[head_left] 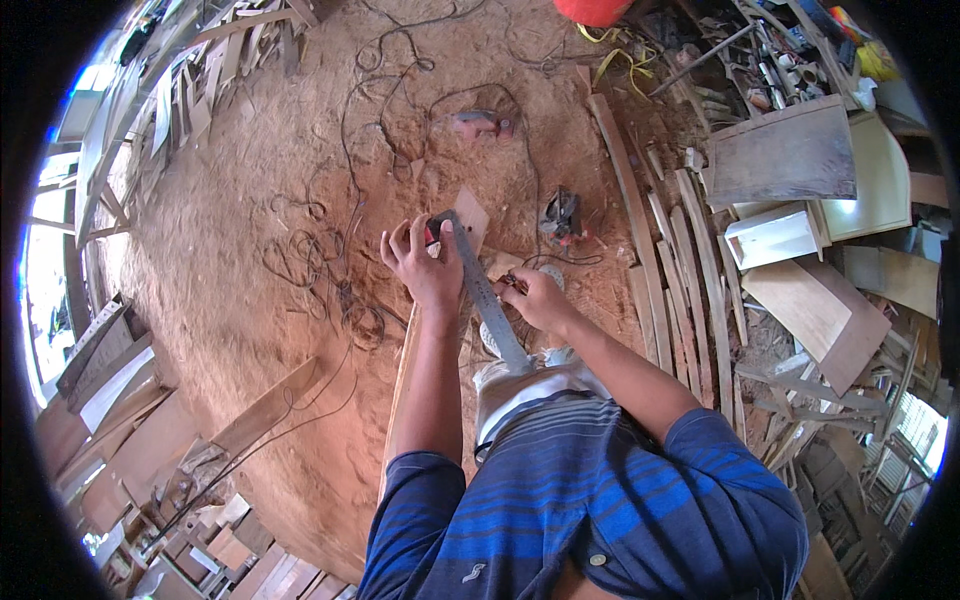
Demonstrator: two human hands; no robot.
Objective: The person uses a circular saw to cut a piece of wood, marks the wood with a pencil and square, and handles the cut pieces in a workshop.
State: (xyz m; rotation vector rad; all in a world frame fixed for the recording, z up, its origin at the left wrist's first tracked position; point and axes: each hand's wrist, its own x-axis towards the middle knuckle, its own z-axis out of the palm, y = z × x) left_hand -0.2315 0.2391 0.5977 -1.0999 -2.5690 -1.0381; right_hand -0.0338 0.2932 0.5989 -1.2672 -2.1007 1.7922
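Note:
My left hand (425,268) is curled at the far end of a long grey metal blade (488,300), flat and ruler-like with dark markings. A black and red piece (435,229) sits under its fingers at that end, and the thumb lies along the blade. From there the blade slopes toward my waist. Just right of the blade, my right hand (537,298) pinches a small dark thing (514,282) whose kind I cannot make out. Beyond the left hand, a pale flat board piece (472,215) lies on the ground.
Tangled black cable (345,290) runs over the dirt floor (220,270). A power tool (562,215) and a reddish-grey tool (482,124) lie ahead. Long wooden strips (690,270) line the right, beside a pale drawer-like box (772,236). Scrap boards (150,440) are piled at left.

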